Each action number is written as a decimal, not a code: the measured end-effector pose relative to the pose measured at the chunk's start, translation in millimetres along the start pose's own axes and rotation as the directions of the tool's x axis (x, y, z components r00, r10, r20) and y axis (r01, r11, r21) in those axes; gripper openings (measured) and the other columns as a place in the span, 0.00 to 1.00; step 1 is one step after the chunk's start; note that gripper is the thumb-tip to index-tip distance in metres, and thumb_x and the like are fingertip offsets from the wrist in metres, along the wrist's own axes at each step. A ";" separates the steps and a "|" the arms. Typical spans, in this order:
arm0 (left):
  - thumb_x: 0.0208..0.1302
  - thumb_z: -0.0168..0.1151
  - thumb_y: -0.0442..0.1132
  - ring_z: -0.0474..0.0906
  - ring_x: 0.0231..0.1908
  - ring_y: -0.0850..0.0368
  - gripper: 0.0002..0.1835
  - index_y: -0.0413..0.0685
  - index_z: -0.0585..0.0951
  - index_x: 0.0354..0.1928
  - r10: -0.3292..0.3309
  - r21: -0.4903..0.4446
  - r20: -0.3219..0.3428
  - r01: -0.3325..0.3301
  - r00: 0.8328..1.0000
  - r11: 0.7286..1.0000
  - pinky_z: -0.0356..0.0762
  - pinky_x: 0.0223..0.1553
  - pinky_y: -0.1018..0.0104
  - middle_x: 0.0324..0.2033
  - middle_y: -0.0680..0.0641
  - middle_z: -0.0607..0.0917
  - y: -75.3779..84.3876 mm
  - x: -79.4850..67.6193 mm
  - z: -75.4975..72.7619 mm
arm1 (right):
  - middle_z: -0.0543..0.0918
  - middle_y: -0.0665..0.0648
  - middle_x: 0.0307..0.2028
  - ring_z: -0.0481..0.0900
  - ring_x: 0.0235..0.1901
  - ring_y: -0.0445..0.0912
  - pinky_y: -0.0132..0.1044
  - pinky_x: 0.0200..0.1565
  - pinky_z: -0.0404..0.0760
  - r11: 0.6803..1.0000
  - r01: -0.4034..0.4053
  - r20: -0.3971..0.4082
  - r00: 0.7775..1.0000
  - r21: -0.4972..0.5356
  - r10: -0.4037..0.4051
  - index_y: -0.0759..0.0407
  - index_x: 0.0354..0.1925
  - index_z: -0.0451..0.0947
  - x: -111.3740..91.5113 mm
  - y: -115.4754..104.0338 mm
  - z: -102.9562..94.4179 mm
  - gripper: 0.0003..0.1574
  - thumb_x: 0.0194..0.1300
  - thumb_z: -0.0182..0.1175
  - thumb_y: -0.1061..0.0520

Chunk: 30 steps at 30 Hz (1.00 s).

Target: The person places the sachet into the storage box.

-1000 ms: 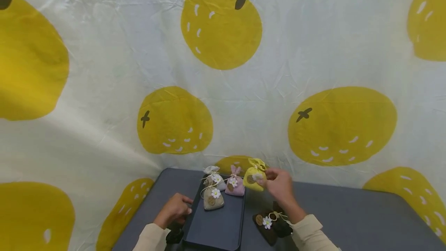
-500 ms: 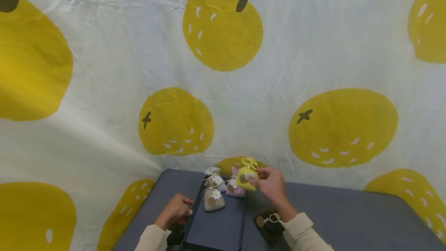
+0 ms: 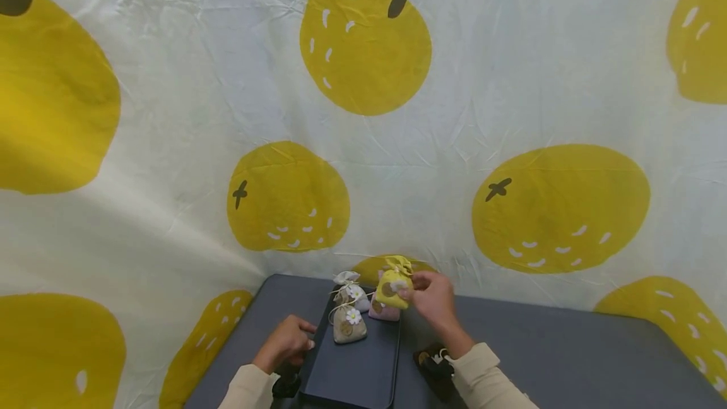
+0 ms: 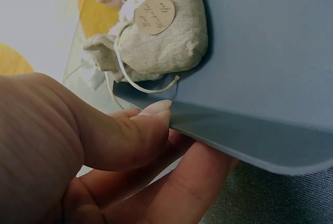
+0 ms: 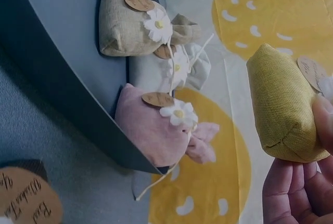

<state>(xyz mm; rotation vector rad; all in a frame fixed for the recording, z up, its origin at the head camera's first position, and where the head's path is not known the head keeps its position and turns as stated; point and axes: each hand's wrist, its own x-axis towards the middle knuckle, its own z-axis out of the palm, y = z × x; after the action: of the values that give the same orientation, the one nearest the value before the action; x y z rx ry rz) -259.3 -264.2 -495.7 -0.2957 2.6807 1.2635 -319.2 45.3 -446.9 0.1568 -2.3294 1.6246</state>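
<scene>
My right hand [image 3: 434, 298] pinches a yellow drawstring pouch [image 3: 393, 286] with a round tag and a white flower, held up over the tray's far right corner. In the head view it partly covers a pink pouch [image 5: 156, 127] inside the dark grey tray [image 3: 352, 377]. A beige pouch [image 3: 348, 324] and a white pouch [image 3: 356, 298] lie next to the pink one at the tray's far end. My left hand [image 3: 288, 339] grips the tray's left rim, thumb on the edge and fingers beneath, as the left wrist view shows.
A dark brown pouch [image 3: 428, 374] lies on the grey table [image 3: 539, 346] right of the tray, partly hidden by the right wrist. Its round tag [image 5: 28, 198] shows in the right wrist view. Behind the table hangs a white cloth [image 3: 409, 201] printed with yellow fruit.
My right hand has carried the yellow pouch leftward, from beside the pink pouch to in front of it. The left hand has stayed at the tray's rim.
</scene>
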 end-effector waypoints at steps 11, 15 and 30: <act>0.60 0.67 0.23 0.90 0.35 0.46 0.18 0.35 0.88 0.53 -0.026 0.010 0.011 0.026 1.000 1.000 0.88 0.31 0.51 0.47 0.30 0.88 -3.2 2.1 1.0 | 0.90 0.63 0.32 0.84 0.31 0.46 0.37 0.32 0.81 1.000 -0.002 -0.016 1.000 -0.006 0.001 0.70 0.40 0.87 -4.3 4.5 13.0 0.19 0.48 0.80 0.66; 0.58 0.67 0.22 0.90 0.34 0.46 0.19 0.34 0.88 0.53 0.001 -0.006 0.004 -0.001 1.000 1.000 0.88 0.30 0.51 0.45 0.30 0.89 -4.5 2.4 1.2 | 0.90 0.63 0.33 0.85 0.32 0.48 0.42 0.34 0.83 0.999 0.014 -0.018 1.000 -0.043 -0.015 0.70 0.41 0.88 -6.9 6.0 15.3 0.20 0.48 0.80 0.64; 0.58 0.68 0.22 0.89 0.31 0.48 0.19 0.34 0.88 0.53 0.013 -0.004 -0.004 -0.013 1.000 1.000 0.88 0.28 0.52 0.43 0.31 0.89 -4.5 2.5 -0.2 | 0.90 0.62 0.31 0.85 0.30 0.47 0.41 0.34 0.84 0.998 -0.010 -0.042 0.999 -0.066 0.007 0.69 0.40 0.88 -9.4 15.7 28.1 0.20 0.47 0.81 0.64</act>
<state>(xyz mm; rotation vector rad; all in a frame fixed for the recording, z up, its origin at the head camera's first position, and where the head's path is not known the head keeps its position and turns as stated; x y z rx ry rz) -260.6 -267.4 -499.4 -0.2813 2.6879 1.2731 -319.3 23.9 -472.8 0.0979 -2.3527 1.5373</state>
